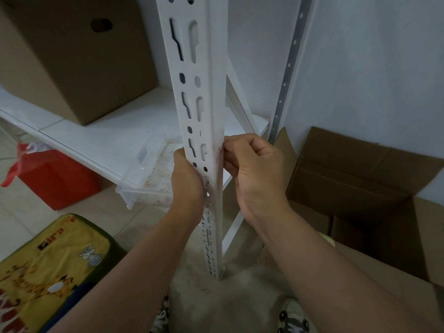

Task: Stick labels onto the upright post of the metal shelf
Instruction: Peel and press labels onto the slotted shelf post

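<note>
The white slotted upright post [194, 92] of the metal shelf runs from the top of the head view down to the floor. My left hand [186, 181] grips the post's left face at shelf height, fingers wrapped behind it. On the post's right edge, my right hand [252, 169] has its fingers curled and fingertips pinched against the metal. A small pale, faintly reddish patch [219, 149] shows at those fingertips; whether it is a label I cannot tell.
A white shelf board [101, 135] carries a large cardboard box [77, 58] and an overhanging clear plastic tray [149, 174]. A red box [52, 179] and a yellow cushion [48, 270] lie on the floor at left. An open cardboard box [374, 203] stands at right.
</note>
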{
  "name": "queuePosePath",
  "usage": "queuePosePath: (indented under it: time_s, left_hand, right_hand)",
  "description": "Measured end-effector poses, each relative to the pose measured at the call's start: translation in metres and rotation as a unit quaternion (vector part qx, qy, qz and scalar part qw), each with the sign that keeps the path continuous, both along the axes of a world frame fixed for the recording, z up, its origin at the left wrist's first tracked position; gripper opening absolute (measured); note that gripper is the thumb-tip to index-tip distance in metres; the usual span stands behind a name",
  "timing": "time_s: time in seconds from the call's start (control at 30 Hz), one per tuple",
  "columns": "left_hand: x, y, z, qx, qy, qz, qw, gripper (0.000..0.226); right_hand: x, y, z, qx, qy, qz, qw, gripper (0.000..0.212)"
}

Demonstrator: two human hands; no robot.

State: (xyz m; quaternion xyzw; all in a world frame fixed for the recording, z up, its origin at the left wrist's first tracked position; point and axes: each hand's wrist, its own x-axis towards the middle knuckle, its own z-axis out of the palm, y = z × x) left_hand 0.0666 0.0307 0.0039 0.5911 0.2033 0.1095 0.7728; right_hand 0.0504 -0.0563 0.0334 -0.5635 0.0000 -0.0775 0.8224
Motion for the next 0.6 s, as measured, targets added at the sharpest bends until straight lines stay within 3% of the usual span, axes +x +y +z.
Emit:
queuePosePath:
  time_s: [0.17, 0.37, 0.6]
  left_hand:
    - [0.001, 0.002, 0.000, 0.010, -0.001, -0.006, 1.000, 0.045]
    - [-0.001, 0.004, 0.001, 0.035, -0.012, -0.018, 0.999, 0.040]
    - [-0.002, 0.000, 0.005, 0.037, -0.003, 0.004, 0.999, 0.042]
  right_hand:
    - [-0.005, -0.002, -0.010, -0.105, -0.092, -0.030, 0.990, 0.015]
    - [-0.004, -0.006, -0.019, -0.253, -0.219, -0.069, 0.940, 0.012]
    - [0.002, -0.006, -0.022, -0.308, -0.266, -0.117, 0.906, 0.008]
